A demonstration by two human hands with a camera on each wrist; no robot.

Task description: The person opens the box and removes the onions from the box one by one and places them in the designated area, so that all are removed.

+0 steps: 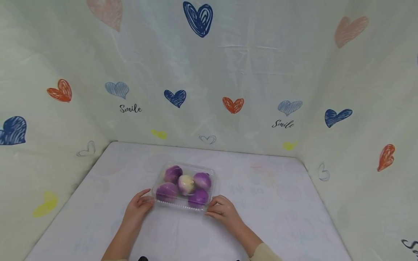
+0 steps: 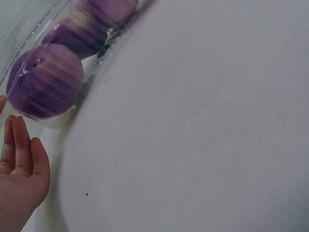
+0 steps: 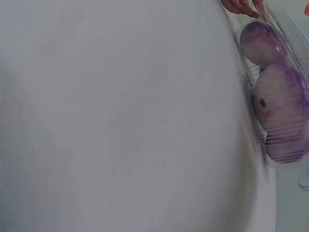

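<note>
A clear plastic clamshell box (image 1: 175, 207) lies on the table, holding several round purple-and-white vegetables (image 1: 167, 191) that look like onions. My left hand (image 1: 138, 209) touches the box's near left corner. Its fingers are mostly straight, and in the left wrist view the same hand (image 2: 21, 188) has its fingertips against the box's end. With bent fingers and thumb, my right hand (image 1: 226, 212) pinches the near right corner. The right wrist view catches the box's ribbed side with onions (image 3: 280, 99) inside, and a hand's fingers (image 3: 240, 7) at its far end.
The white tabletop (image 1: 274, 203) stretches around the box on every side. A pale cloth wall (image 1: 248, 72) printed with hearts and "Smile" encloses the back and both sides of the table.
</note>
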